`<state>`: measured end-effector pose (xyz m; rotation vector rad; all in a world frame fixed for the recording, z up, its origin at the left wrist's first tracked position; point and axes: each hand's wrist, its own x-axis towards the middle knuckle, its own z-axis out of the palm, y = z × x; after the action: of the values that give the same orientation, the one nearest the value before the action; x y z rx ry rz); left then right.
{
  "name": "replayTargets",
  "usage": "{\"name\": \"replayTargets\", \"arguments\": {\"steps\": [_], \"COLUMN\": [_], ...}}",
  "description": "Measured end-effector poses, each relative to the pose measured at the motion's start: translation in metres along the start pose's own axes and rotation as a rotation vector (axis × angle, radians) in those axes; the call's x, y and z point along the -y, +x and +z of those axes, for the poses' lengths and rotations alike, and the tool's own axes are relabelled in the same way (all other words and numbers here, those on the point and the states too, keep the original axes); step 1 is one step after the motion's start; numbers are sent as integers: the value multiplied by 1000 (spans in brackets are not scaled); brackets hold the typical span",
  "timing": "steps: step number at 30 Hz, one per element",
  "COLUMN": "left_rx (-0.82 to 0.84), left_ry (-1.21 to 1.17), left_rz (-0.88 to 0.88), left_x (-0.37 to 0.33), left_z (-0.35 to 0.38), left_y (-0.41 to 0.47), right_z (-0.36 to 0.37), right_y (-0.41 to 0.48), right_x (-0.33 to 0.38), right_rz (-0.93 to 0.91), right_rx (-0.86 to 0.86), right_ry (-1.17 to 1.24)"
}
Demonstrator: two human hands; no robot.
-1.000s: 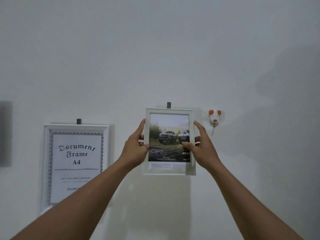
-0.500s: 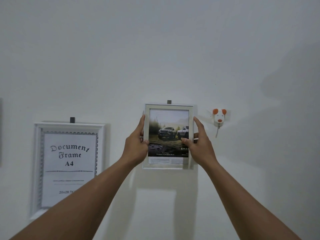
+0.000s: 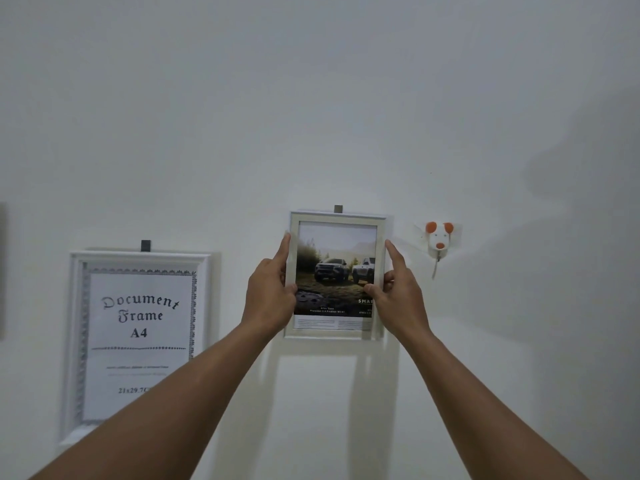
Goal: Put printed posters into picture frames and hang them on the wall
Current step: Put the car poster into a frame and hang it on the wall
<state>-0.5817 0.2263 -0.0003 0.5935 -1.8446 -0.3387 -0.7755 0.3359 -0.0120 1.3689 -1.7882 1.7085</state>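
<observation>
The hands (image 3: 272,292) hide the frame's (image 3: 337,216) side edges; poster (image 3: 336,271) caption illegible.

The poster frame (image 3: 337,275) sits flat on the wall (image 3: 311,98), under a hook (image 3: 338,208). The left hand (image 3: 272,289) is on its left edge, the right hand (image 3: 398,292) on its right. The document frame (image 3: 138,341) hangs lower left; an animal-shaped hook (image 3: 439,237) is right.

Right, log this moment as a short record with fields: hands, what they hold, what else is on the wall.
left hand: grips the left edge of the car poster frame
right hand: grips its right edge
frame position: against the wall, dark hanger tab showing above its top edge
left of it: larger white document frame, hanging
right of it: small dog-shaped hook
</observation>
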Motion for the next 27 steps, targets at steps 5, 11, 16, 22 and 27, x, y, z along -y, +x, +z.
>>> {"name": "replayTargets", "arguments": {"steps": [5, 11, 16, 22, 27], "left_rx": [-29, -59, -75, -91, -82], "left_ry": [-38, -34, -24, -24, 4], "left_rz": [-5, -13, 2, 22, 38], "left_x": [-3, -6, -5, -7, -1], "left_z": [0, 1, 1, 1, 2], "left_y": [0, 1, 2, 1, 6], "right_z": [1, -1, -3, 1, 3], "right_y": [-3, -6, -9, -10, -11], "right_x": [4, 10, 16, 15, 11], "right_rz": [-3, -36, -73, -39, -41], "right_rx": [-13, -33, -49, -33, -9], "right_ry": [28, -11, -80, -70, -99]}}
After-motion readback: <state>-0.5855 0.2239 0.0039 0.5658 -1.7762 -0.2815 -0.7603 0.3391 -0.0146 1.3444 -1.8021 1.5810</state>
